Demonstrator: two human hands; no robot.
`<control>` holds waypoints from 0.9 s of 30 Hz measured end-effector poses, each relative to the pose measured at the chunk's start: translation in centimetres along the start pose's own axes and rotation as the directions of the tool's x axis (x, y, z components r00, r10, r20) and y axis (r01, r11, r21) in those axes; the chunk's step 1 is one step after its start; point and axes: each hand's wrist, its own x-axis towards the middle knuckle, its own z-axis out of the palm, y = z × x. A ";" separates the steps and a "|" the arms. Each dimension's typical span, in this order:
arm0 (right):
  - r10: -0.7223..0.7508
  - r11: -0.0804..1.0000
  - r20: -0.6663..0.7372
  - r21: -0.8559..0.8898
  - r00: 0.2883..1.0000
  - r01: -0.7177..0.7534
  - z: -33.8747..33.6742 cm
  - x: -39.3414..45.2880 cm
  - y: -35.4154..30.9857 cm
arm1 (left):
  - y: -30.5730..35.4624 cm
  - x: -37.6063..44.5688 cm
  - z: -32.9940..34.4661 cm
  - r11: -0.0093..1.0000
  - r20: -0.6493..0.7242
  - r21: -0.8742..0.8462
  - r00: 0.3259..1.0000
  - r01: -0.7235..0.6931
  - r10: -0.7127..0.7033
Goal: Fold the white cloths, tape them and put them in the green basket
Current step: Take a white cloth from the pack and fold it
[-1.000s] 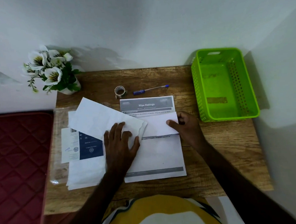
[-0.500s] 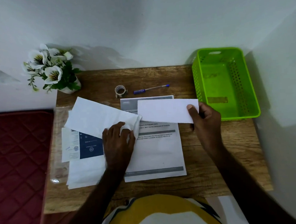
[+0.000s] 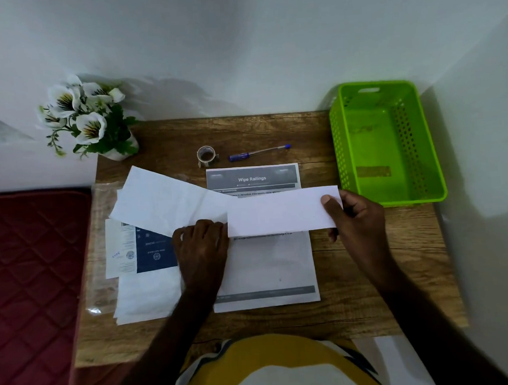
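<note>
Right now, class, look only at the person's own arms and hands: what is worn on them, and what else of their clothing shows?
Both hands, left hand and right hand, are bare: no gloves, rings or watch visible. The forearms show no sleeves. Below them a yellow and white garment with dark trim shows.

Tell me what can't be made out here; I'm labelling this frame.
Head view only:
- Printed sheet: small text blurred, partly covered by the folded cloth.
- Blue leaflet: print too small, left hand overlaps it.
- Right hand: fingers behind the cloth hidden.
- Green basket: floor marks unclear.
</note>
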 end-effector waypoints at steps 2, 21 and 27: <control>0.019 1.000 0.003 -0.014 1.000 -0.019 0.1 -0.2 0.3 | 0.0 -0.1 0.1 1.000 0.002 0.006 1.000 0.021 -0.021; 0.055 0.995 -0.080 -0.078 0.995 -0.061 1.7 -1.4 2.3 | -0.2 0.0 0.0 0.996 0.055 -0.053 0.996 0.071 -0.068; 0.052 0.998 -0.069 -0.027 0.996 -0.054 3.2 -2.5 1.8 | 0.3 -0.1 -0.2 0.998 0.017 0.054 1.000 -0.021 0.020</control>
